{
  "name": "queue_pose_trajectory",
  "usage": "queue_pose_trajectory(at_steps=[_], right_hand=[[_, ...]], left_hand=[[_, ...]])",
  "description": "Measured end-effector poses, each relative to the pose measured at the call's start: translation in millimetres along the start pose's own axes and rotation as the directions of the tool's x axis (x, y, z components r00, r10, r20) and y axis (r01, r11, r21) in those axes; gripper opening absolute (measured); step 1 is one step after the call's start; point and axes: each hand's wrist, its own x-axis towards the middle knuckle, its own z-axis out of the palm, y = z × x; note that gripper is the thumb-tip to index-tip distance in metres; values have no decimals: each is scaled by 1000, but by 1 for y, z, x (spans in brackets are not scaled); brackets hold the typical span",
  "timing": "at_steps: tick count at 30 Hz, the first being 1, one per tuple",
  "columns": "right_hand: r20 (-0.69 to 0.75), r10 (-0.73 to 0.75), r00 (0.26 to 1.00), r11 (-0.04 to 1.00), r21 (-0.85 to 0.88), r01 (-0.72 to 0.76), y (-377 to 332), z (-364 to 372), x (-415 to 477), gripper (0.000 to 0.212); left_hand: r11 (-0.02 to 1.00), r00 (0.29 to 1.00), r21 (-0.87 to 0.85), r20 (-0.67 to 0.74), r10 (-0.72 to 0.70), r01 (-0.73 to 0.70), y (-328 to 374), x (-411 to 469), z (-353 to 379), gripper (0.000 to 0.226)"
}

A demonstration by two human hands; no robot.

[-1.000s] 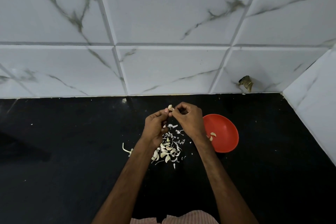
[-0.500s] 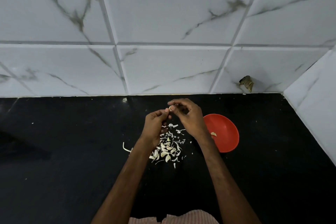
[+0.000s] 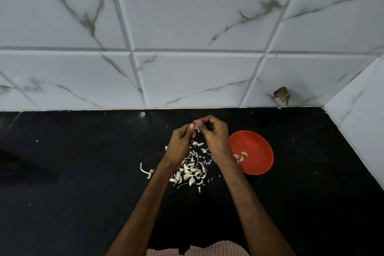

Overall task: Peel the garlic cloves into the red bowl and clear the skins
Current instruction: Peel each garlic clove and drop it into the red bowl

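Observation:
My left hand (image 3: 181, 141) and my right hand (image 3: 214, 136) meet above the black counter (image 3: 83, 193), both pinching one small garlic clove (image 3: 197, 129) between their fingertips; most of the clove is hidden by my fingers. Beneath my hands lies a pile of garlic cloves and papery skins (image 3: 192, 169). To the right stands the red bowl (image 3: 257, 151), with a few peeled cloves (image 3: 241, 157) near its left side, partly behind my right wrist.
A dry garlic stem (image 3: 145, 171) lies left of the pile. White marble-patterned tiles (image 3: 187, 37) rise behind the counter and along the right side (image 3: 361, 131). A dark chipped spot (image 3: 282, 94) marks the back wall near the corner. A striped cloth (image 3: 197, 250) shows at the bottom edge.
My hands have stayed together over the pile, fingertips working on the clove. More peeled cloves in the bowl show past my right wrist.

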Motion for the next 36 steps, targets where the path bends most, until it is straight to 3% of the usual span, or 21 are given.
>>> queue_pose_trajectory(at_steps=[3, 6, 11, 14, 17, 19, 24, 28, 31, 34, 36], right_hand=[[17, 108, 994, 984, 138, -109, -2, 3, -4, 8], [-8, 164, 986, 976, 148, -161, -4, 6, -5, 9], [-84, 295, 952, 943, 187, -276, -2, 11, -5, 15], [-135, 209, 968, 977, 78, -200, 3, 10, -6, 12], [-137, 38, 990, 989, -133, -56, 5, 9, -5, 12], [-138, 13, 990, 978, -205, -41, 6, 9, -5, 13], [-103, 215, 971, 976, 69, -208, 2, 7, -3, 12], [-104, 76, 992, 994, -70, -84, 1, 3, -6, 12], [-93, -39, 995, 984, -178, 22, 0, -1, -5, 14], [-102, -34, 994, 992, -127, 21, -1, -1, -3, 13], [-100, 41, 994, 999, 16, -40, -1, 0, -4, 10]], left_hand=[[998, 999, 41, 18, 42, -43, -3, 1, -5, 36], [991, 997, 113, 2, 72, -72, -6, 1, -7, 36], [909, 987, 396, -35, 156, -129, -14, 2, -10, 35], [851, 986, 516, -63, 155, -100, -15, 2, -12, 35], [909, 979, 398, -98, 179, -127, -14, 2, -7, 37], [921, 973, 360, -117, 201, -147, -14, 1, -4, 39], [924, 970, 355, -134, 201, -143, -14, 1, -5, 34], [951, 978, 292, -144, 151, -104, -16, 1, -7, 27], [947, 983, 289, -76, 165, -137, -14, 1, -11, 23], [951, 986, 266, -22, 168, -156, -13, 3, -11, 25], [971, 989, 188, -13, 150, -145, -13, 4, -9, 28]])
